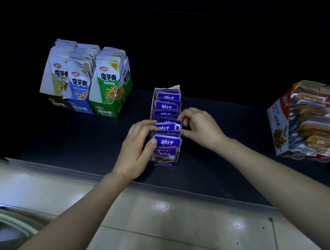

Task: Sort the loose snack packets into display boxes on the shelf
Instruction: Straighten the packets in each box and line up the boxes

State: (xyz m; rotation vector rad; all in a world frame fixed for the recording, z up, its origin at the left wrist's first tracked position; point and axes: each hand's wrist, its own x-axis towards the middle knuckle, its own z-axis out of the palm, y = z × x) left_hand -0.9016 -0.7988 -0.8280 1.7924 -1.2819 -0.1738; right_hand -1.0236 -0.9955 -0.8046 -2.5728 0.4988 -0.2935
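Standing in the purple display box (162,164) on the dark shelf (79,135), the purple packets (168,141) are clamped near the front by the left hand (139,147), seemingly to keep the row upright, while the right hand (201,127) pinches the row's right edge, probably squaring it.

Purple packets (167,141) upright — boxed (163,164)

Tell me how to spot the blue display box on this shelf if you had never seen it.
On the dark shelf, look to the back left, where three upright boxes of white packets stand side by side. The blue display box is the middle one, between a dark-fronted box and a green box; only it has a blue front.
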